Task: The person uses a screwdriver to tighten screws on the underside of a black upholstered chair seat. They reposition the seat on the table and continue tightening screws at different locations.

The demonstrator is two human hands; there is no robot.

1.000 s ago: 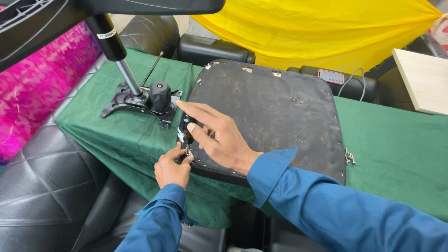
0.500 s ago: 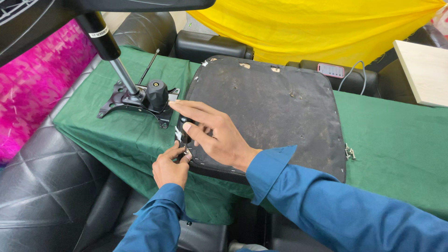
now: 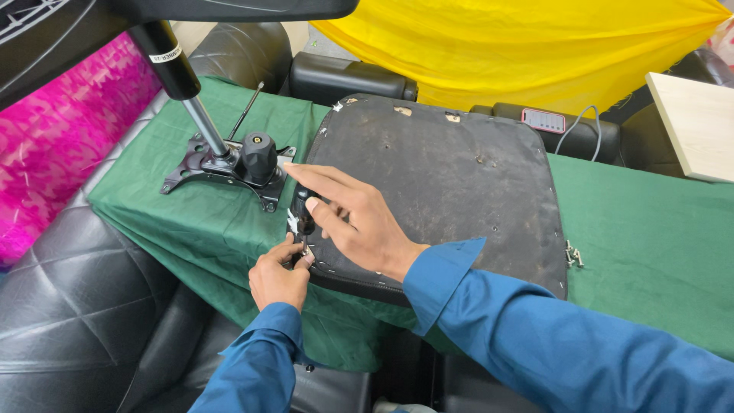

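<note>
1. At the far left a bright pink, shiny cloth hangs beside a black padded leather seat with a diamond pattern.
2. A black metal chair plate with a round black knob lies on the green cloth covering the table. A black-and-silver gas post rises from the plate and leans up to the left.
3. The left hand (in a blue sleeve) is at the near left edge of the big, flat, black chair seat bottom. Its thumb and fingers are pinched together on a tiny silver bit at that edge. The bit is too small to tell what it is.
4. The right hand lies flat on the left part of the seat bottom. Its fingers are spread apart and point left. It presses down and grips nothing.
5. The seat bottom lies upside down in the middle of the green cloth, just beside the chair plate.
6. A small heap of silver screws sits on the cloth, just right of the seat bottom.
7. A yellow cloth hangs behind, and a pale wooden board is at the far right.
</note>
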